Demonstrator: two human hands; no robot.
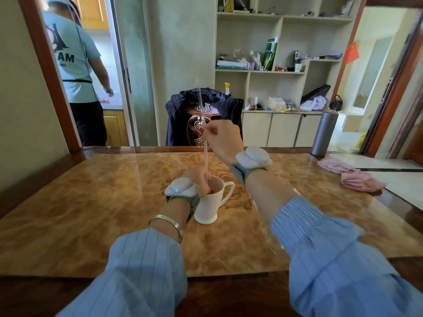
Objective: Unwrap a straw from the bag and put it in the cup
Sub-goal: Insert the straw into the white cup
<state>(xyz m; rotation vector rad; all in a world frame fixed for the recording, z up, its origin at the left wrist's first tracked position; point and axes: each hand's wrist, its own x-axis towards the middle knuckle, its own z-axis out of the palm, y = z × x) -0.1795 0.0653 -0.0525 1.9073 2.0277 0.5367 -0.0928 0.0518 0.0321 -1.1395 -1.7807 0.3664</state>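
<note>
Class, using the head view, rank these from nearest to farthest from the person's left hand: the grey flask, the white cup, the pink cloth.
1. Cup: right beside the left hand, mid-table.
2. Pink cloth: well to the right, by the table edge.
3. Grey flask: far right corner, beyond the cloth.

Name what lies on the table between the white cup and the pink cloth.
Nothing: the head view shows bare table between the cup and the pink cloth, crossed only by the right forearm above it.

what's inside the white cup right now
The lower end of the straw dips into the white cup. The left hand covers part of the rim; the bottom is hidden.
</note>
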